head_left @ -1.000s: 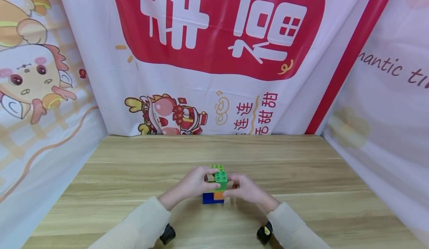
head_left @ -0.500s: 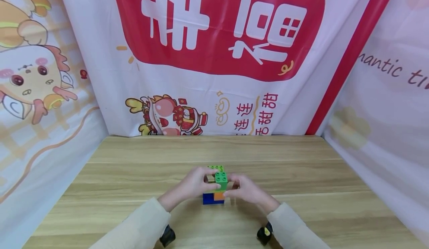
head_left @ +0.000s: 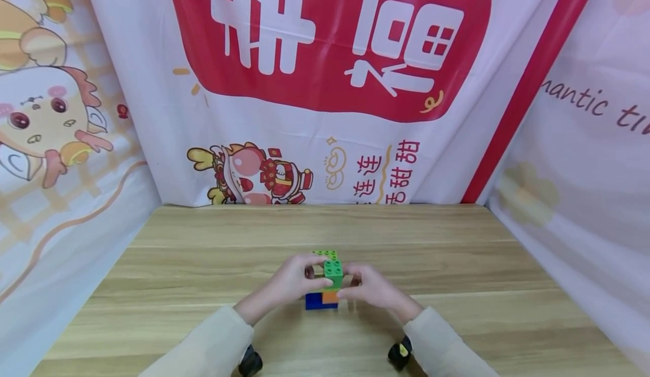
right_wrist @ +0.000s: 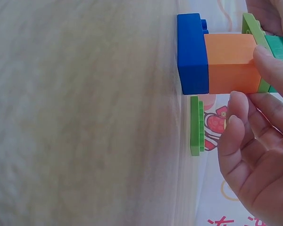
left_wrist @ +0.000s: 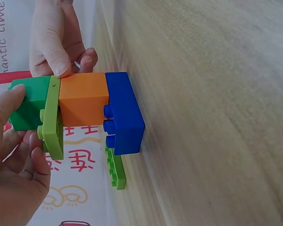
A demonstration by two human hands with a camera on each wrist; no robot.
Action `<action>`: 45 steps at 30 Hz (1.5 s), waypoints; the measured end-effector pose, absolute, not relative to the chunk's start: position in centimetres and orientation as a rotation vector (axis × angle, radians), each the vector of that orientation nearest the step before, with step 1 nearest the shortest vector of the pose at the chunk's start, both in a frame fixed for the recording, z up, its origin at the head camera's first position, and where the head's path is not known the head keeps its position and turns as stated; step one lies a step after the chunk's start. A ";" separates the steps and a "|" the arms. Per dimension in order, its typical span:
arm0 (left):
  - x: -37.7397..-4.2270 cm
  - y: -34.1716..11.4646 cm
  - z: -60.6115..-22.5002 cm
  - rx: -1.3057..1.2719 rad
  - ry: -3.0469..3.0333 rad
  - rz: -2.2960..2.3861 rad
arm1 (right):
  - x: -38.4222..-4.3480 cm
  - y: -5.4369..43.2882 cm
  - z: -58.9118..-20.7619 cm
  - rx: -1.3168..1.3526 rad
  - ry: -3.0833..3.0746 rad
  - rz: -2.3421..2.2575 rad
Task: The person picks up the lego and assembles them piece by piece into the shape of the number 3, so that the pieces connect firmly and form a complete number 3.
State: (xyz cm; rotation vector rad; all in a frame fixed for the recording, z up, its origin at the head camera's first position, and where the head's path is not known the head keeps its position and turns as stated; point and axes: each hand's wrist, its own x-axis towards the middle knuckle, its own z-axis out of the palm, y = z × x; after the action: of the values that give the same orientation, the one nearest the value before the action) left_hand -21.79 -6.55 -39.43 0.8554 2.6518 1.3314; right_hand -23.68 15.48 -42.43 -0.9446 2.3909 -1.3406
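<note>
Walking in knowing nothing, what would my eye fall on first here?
Probably the big red panel with sideways white characters, on the cloth backdrop behind the table. Next, between the left hand and right hand, the bright toy-brick stack: blue at the bottom, then orange, lime and green. Lastly, a loose lime-green plate lies on the table behind the stack.

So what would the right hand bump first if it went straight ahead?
The right hand would probably meet the orange block first; its thumb looks nearly against it, but depth is unclear.
</note>
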 end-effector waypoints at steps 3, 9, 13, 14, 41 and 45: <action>-21.7 -6.6 -39.5 0.860 2.647 1.361 | -23.7 15.5 -42.5 -0.950 2.395 -1.338; -21.8 -6.6 -39.7 0.878 2.644 1.394 | -23.8 15.5 -42.6 -0.928 2.399 -1.333; -21.7 -6.7 -39.9 0.858 2.633 1.412 | -23.8 15.5 -42.6 -0.933 2.397 -1.340; -21.7 -6.8 -39.9 0.846 2.629 1.417 | -23.8 15.5 -42.6 -0.933 2.397 -1.342; -21.8 -8.8 -40.9 0.714 2.650 1.499 | -23.7 15.5 -42.3 -0.894 2.379 -1.352; -22.3 -9.2 -41.0 0.639 2.680 1.528 | -23.5 15.4 -42.2 -0.895 2.393 -1.346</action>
State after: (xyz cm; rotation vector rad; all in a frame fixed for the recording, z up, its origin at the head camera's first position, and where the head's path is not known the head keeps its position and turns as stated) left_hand -22.28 -9.23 -41.00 0.6387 2.6798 1.5278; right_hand -23.51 15.41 -42.19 -0.8954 2.3934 -1.3462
